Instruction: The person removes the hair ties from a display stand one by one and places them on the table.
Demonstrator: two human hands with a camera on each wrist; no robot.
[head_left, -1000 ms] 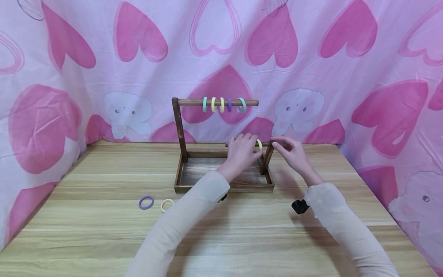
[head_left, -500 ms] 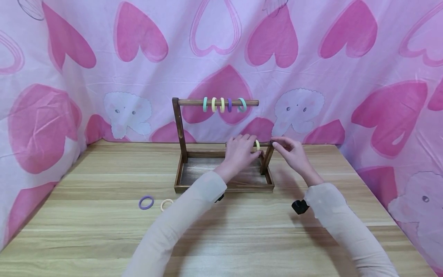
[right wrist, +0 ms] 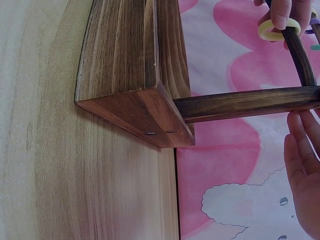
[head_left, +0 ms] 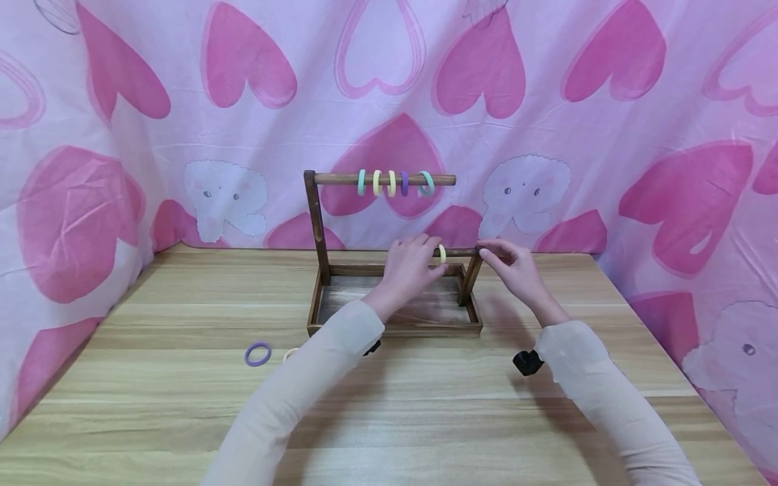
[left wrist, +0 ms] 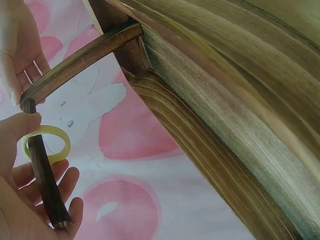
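A yellow ring [left wrist: 62, 137] hangs around the lower dark rod of a wooden rack [head_left: 389, 331]. My left hand [head_left: 410, 270] pinches this ring, its thumb on the near side and fingers beneath. The rod's free end lies over my left fingers in the left wrist view. At the rod's fixed end, my right hand [head_left: 516, 273] touches the top of the short post [right wrist: 240, 105] with nearly straight fingers. Several rings circle the upper rod [head_left: 334, 179]: green rings [head_left: 361, 182], pale yellow ones [head_left: 392, 183] and a purple one [head_left: 404, 183].
On the wooden table [head_left: 462, 412], a loose purple ring [head_left: 258, 343] lies left of the rack's tray. Beside it a beige ring [head_left: 289, 353] is partly hidden by the left sleeve [head_left: 304, 385]. Patterned pink cloth [head_left: 377, 40] hangs behind and at both sides.
My left hand has slid left along the lower rod, bringing the yellow ring away from the short post. The left sleeve now covers more of the beige ring. My right hand stays at the post.
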